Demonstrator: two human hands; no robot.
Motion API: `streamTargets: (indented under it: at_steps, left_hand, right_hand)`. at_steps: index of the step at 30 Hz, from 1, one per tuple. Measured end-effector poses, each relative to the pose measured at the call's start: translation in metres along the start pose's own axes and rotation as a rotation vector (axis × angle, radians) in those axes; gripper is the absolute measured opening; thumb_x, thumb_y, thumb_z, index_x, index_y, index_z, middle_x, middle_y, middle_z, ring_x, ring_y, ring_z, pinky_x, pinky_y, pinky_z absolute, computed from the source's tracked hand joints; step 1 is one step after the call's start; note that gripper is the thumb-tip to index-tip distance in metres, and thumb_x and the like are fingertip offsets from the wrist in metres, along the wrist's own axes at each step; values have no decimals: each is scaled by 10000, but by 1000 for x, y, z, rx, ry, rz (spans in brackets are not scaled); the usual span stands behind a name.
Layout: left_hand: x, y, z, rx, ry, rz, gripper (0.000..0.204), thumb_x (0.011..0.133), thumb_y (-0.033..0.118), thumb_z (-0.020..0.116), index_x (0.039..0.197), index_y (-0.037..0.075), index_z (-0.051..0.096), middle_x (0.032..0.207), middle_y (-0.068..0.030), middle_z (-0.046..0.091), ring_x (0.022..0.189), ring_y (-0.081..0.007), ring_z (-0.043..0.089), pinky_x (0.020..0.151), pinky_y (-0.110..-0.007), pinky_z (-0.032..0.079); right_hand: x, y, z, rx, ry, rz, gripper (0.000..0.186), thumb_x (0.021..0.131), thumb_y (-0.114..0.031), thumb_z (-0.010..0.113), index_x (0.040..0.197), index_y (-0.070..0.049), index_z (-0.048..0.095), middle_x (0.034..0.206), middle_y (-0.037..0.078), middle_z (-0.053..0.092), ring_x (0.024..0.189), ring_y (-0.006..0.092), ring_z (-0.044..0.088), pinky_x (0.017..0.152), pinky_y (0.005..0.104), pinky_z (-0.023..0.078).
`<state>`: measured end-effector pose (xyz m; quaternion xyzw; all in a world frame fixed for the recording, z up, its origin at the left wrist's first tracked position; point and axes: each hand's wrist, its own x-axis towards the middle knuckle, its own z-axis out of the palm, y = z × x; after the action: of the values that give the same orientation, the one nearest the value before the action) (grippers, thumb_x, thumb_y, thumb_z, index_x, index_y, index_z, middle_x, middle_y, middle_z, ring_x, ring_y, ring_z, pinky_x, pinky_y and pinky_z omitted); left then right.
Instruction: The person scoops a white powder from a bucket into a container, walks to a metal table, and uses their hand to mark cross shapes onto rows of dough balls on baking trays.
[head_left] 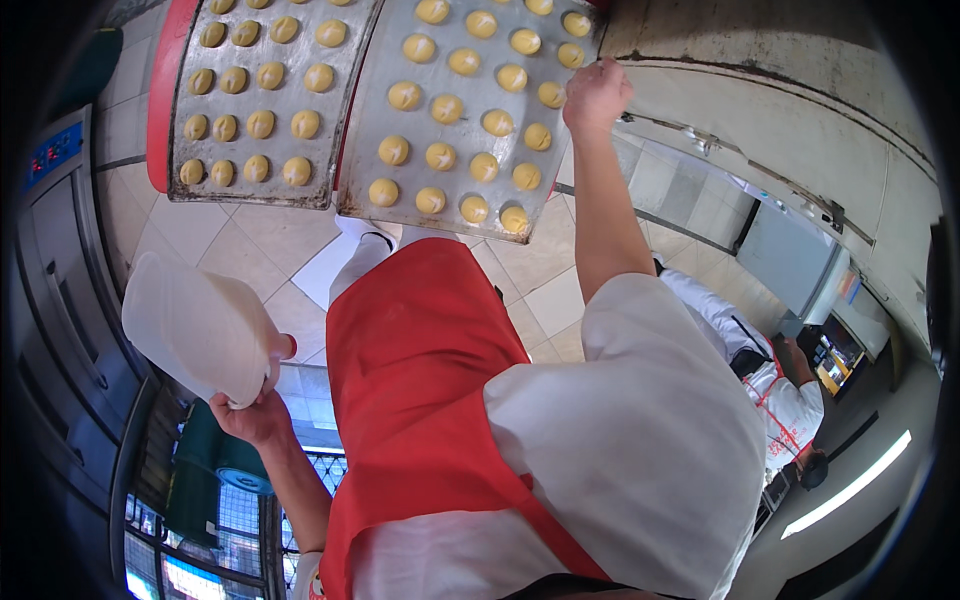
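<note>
My left hand (250, 415) is wrapped round the lower rim of a whitish translucent plastic tub (195, 320), held tilted out to the left. A small reddish tip (288, 346) shows at the tub's side; its kind is unclear. Far forward, my right hand (598, 95) is closed beside the right edge of a metal baking tray (360, 150). Anything inside its fingers is hidden. Rows of round yellow dough pieces (446, 108) lie on this tray, many with a pale mark on top. A second baking tray (325, 185) to the left carries similar dough pieces (260, 124).
A red surface (160, 110) shows under the left tray. A metal cabinet with a blue control panel (52, 158) stands at left, near a dark green bin (195, 480). At right are a large pale panel (780, 130) and a co-worker (770, 400) in white. The floor is tiled (270, 235).
</note>
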<state>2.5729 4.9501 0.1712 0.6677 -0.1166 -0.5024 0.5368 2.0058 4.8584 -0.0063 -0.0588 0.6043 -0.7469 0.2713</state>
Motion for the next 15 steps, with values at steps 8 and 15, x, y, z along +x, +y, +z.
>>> streamTargets:
  at_steps: [8,15]
  left_hand:
    - [18,13,-58,30,-242,53,198,929,167,445,956,40,594,910,-72,642,672,-150,592,537,-270,455]
    - [32,48,-115,10,-171,100,163,934,147,469,905,32,581,862,-84,648,638,-161,569,530,-271,424]
  right_hand:
    - [-72,4,-16,-95,141,47,331,920,-125,530,625,-97,383,544,-7,389,435,108,369,391,291,267]
    - [-123,-25,-27,134,202,28,286,912,-120,523,654,-80,404,542,28,403,430,132,377,391,286,279]
